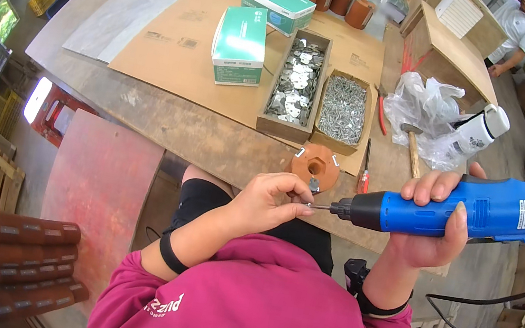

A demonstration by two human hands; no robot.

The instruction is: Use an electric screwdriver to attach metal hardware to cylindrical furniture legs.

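my right hand point(438, 223) is wrapped tight on the blue electric screwdriver point(458, 209), left hand point(266, 203) fingers pinched at its bit tip point(319, 206); whatever's pinched is too tiny to see.

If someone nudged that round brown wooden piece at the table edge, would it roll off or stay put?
The round brown piece lies flat on its broad face, so it would probably slide rather than roll. It looks solid and stiff. Sitting near the table edge, a firm push might drop it.

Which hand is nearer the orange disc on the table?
Left. The left hand is just below the orange disc, at the driver's tip; the right hand grips the blue driver farther right.
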